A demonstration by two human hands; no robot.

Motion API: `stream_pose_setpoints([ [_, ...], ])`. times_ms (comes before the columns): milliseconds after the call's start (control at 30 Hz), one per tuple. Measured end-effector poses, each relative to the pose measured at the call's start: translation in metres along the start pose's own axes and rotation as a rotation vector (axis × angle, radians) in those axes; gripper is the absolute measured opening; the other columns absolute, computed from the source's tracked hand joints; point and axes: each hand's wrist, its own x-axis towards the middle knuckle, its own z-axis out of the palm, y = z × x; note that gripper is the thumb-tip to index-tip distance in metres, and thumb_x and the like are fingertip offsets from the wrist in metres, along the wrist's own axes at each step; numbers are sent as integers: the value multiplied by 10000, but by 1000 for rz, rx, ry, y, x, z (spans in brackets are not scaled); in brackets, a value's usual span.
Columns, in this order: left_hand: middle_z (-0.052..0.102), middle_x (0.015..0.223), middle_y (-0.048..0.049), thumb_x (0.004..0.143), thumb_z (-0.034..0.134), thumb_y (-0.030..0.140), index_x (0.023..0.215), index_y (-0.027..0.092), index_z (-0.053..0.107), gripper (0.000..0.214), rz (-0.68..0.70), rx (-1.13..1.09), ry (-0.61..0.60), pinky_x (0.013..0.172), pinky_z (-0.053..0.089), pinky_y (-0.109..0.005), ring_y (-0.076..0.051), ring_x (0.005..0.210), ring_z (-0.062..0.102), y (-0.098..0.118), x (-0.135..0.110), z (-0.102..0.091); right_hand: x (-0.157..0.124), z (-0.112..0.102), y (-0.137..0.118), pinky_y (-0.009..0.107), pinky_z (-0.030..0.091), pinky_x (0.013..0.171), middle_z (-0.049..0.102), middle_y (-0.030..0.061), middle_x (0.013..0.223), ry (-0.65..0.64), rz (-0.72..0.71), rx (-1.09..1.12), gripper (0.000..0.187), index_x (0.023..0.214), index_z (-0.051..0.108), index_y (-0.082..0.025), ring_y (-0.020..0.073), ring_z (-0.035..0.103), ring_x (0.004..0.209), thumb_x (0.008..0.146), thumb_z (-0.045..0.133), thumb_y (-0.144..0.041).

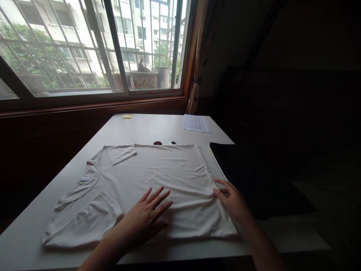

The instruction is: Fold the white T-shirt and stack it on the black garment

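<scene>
A white T-shirt [169,169] lies spread on the white table, its neckline to the left and its hem to the right. Both short sleeves are laid inward over the body, and small wrinkles cross the fabric. My left hand [149,212] is open, palm down with fingers spread, over the near middle of the shirt; whether it presses on the cloth I cannot tell. At the hem, my right hand [231,197] has its fingers and thumb bent together on the shirt's edge. Some of its fingertips are hidden.
On the white table [158,128] are a yellow sticky note [127,116] and printed papers [196,123] at the far end. Two small round objects sit just past the shirt. Dark cloth [254,180] covers the right side. A barred window [118,49] and curtain stand behind.
</scene>
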Motion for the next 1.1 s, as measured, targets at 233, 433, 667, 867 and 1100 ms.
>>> stream_pose_setpoints([
  [233,254,1649,-80,995,573,461,1597,298,206,724,21,2,-65,1200,189,-665,-342,1522,180,1,0,22,27,2,-12,362,555,819,741,113,1052,-82,-4,17,342,1085,722,-172,244,701,888,819,595,-346],
  [433,203,1663,-48,1019,515,479,1603,319,161,702,37,-12,-117,1181,155,-715,-351,1530,126,8,-4,11,22,7,-1,378,525,901,707,106,1076,73,-221,-230,295,1055,713,-195,248,675,966,900,506,-338],
  [667,157,1669,-38,1000,521,535,1598,351,165,719,45,-16,-207,1166,128,-741,-364,1530,107,6,4,7,-21,-3,10,451,517,958,630,107,1186,103,-397,-491,322,1222,643,-226,279,622,1067,956,526,-364],
  [867,208,1661,-42,1027,399,592,1585,325,247,637,106,-8,-171,1224,100,-626,-303,1538,120,4,41,6,-70,-12,11,425,535,947,635,80,1211,-74,-589,-537,304,1242,629,-283,263,603,1104,965,582,-400],
  [1100,288,1636,-79,1038,324,612,1576,273,285,638,143,-21,-83,1207,158,-619,-315,1519,208,-16,130,44,-90,-17,24,436,556,875,650,86,1085,-47,-520,-502,283,1166,659,-280,259,626,1002,990,520,-452],
])
